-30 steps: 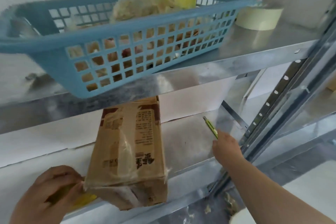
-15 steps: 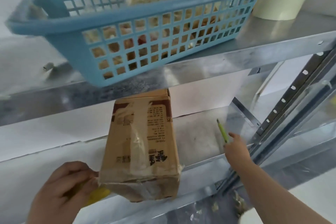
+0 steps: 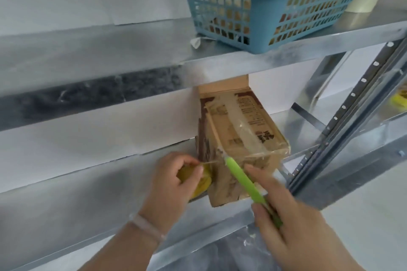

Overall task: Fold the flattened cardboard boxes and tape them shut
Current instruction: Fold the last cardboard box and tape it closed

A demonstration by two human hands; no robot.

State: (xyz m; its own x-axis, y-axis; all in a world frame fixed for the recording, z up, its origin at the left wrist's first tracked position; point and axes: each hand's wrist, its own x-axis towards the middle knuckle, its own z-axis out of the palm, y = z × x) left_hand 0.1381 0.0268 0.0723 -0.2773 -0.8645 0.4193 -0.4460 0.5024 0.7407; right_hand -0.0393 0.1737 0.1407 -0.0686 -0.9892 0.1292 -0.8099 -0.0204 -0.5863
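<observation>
Metal shelving unit (image 3: pixel 132 55), galvanized, two shelves visible, perforated upright at right. Upper shelf: blue plastic basket (image 3: pixel 271 11) with lattice sides, bagged pale/yellow stuff inside; cream tape roll (image 3: pixel 363 1) just behind its right end, partly hidden.

Lower shelf (image 3: pixel 88 182): brown cardboard box (image 3: pixel 240 134), folded up, standing near the front edge, tilted, one open flap sticking up at the far end under the upper shelf. Printed panel on top with dark-brown border, small text and large characters. Wide strip of clear/beige tape runs lengthwise along the top and wraps over the near end; tape looks wrinkled. Near end face creased and scuffed.

Right hand (image 3: pixel 293 222) fingers closed around a green utility knife (image 3: pixel 246 180), index finger stretched along it, tip at the box's near top-left corner where the tape strand leaves. Left hand (image 3: pixel 174 182), pale band on wrist, fingers curled round a yellow tape roll (image 3: pixel 198 179) just left of the box, thumb and forefinger pinching a taut tape strand (image 3: pixel 211 162) to the box.
</observation>
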